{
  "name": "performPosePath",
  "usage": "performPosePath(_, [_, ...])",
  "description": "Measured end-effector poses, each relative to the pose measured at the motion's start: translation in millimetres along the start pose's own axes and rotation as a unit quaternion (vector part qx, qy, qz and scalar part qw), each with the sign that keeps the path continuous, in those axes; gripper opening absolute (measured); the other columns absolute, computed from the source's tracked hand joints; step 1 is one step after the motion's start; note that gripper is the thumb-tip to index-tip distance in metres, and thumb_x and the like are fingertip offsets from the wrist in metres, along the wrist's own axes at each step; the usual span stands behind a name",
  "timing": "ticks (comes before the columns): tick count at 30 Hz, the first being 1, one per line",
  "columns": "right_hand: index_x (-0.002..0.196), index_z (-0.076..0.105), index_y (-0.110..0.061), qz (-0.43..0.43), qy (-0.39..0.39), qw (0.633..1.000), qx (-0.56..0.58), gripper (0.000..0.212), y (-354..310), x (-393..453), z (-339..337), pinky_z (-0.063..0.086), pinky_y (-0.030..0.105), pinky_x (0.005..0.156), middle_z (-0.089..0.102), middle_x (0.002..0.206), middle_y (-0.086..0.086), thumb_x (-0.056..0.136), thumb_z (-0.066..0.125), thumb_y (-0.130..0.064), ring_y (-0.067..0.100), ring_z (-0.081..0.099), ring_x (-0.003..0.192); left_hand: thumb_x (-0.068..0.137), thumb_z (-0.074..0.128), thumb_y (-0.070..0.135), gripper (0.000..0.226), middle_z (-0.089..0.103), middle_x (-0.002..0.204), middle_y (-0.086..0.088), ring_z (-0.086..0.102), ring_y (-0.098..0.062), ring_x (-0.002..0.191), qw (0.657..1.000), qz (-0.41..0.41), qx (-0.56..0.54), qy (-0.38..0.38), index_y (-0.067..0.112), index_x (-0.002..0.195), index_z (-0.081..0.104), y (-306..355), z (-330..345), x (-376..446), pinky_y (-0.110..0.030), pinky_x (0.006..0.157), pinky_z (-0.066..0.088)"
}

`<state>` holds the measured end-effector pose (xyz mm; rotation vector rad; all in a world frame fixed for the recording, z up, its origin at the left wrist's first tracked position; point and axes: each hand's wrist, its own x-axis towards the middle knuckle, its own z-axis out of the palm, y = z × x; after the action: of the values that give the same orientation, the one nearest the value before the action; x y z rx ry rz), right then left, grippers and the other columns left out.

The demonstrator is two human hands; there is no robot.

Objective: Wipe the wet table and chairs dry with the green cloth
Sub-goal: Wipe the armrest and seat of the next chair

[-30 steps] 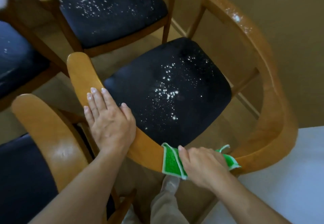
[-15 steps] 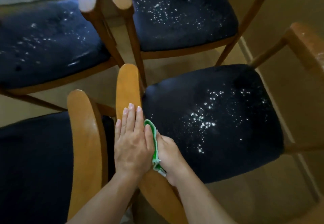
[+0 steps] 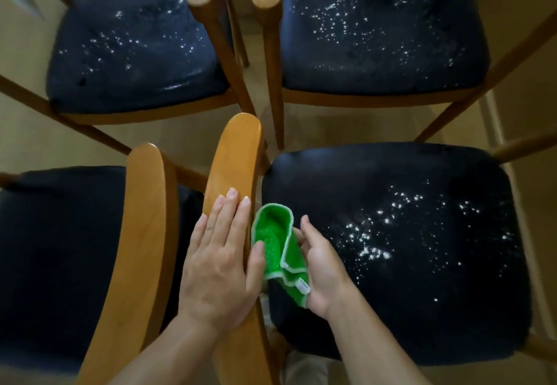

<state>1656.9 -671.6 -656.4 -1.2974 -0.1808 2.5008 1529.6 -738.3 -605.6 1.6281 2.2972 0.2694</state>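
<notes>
Left hand (image 3: pixel 221 259) flat on armrest (image 3: pixel 233 155), ungripped. Right hand (image 3: pixel 321 265) grasps green cloth (image 3: pixel 278 246). I'd refold it, then sweep seat (image 3: pixel 391 252) toward droplets at three o'clock.

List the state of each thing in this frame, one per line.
Green cloth: folded, held in right hand.
Right hand: gripping the cloth over the near right seat.
Left hand: flat on the curved wooden backrest.
Near right dark seat: wet, droplets.
Far right dark seat: wet, droplets.
Far left dark seat: wet, droplets.
Near left dark seat: no droplets visible.
</notes>
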Motion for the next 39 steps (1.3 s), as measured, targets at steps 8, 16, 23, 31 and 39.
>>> performPosePath(8, [0.116, 0.07, -0.013, 0.013, -0.013, 1.0, -0.025, 0.052, 2.2, -3.1, -0.6, 0.042, 0.052, 0.103, 0.066, 0.12, 0.018, 0.097, 0.039, -0.049, 0.034, 0.063, 0.112, 0.092, 0.039, 0.041, 0.057, 0.031, 0.153, 0.001, 0.023, -0.007, 0.139, 0.995, -0.015, -0.084, 0.047, 0.018, 0.145, 0.037, 15.5, -20.0, 34.4, -0.035, 0.11, 0.027])
performPosePath(16, [0.1, 0.072, -0.024, -0.255, 0.09, 0.896, -0.352, 0.045, -99.0, 38.1, -7.9, 0.05, 0.044, 0.088, 0.073, 0.103, 0.005, 0.093, 0.039, -0.053, 0.026, 0.067, 0.1, 0.095, 0.04, 0.032, 0.062, 0.022, 0.157, -0.009, 0.014, -0.019, 0.146, 0.999, 0.008, 0.017, 0.047, 0.008, 0.15, 0.025, 1.0, -7.2, 78.8, -0.033, 0.117, 0.01])
performPosePath(23, [0.151, -0.006, -0.038, -0.143, 0.145, 0.505, -0.839, 0.057, -44.9, 144.3, -24.6, -0.016, 0.068, 0.104, -0.031, 0.156, -0.006, 0.1, 0.013, -0.054, 0.029, -0.033, 0.14, 0.093, 0.043, 0.029, 0.06, 0.025, 0.156, -0.01, 0.016, -0.019, 0.145, 0.997, 0.016, 0.015, 0.076, 0.007, 0.148, 0.029, 1.9, -2.1, 78.4, -0.036, 0.117, 0.013])
performPosePath(31, [0.145, -0.023, -0.039, -0.233, 0.163, 0.412, -0.866, 0.067, -14.4, 151.7, -37.5, -0.026, 0.066, 0.097, -0.034, 0.153, -0.002, 0.097, 0.02, -0.056, 0.03, -0.033, 0.139, 0.094, 0.041, 0.026, 0.061, 0.023, 0.156, -0.014, 0.015, -0.023, 0.146, 0.998, 0.004, 0.032, 0.057, 0.004, 0.148, 0.026, 5.2, -6.5, 80.5, -0.036, 0.118, 0.011])
performPosePath(39, [0.139, 0.039, -0.037, -0.232, -0.036, 0.36, -0.903, 0.05, 69.0, 60.5, -91.7, 0.007, 0.066, 0.11, 0.032, 0.154, -0.004, 0.09, 0.041, -0.049, 0.029, 0.028, 0.142, 0.093, 0.04, 0.028, 0.062, 0.022, 0.156, -0.013, 0.014, -0.022, 0.146, 0.998, 0.009, 0.039, 0.05, 0.005, 0.149, 0.026, 6.6, -8.4, 80.2, -0.037, 0.118, 0.012])
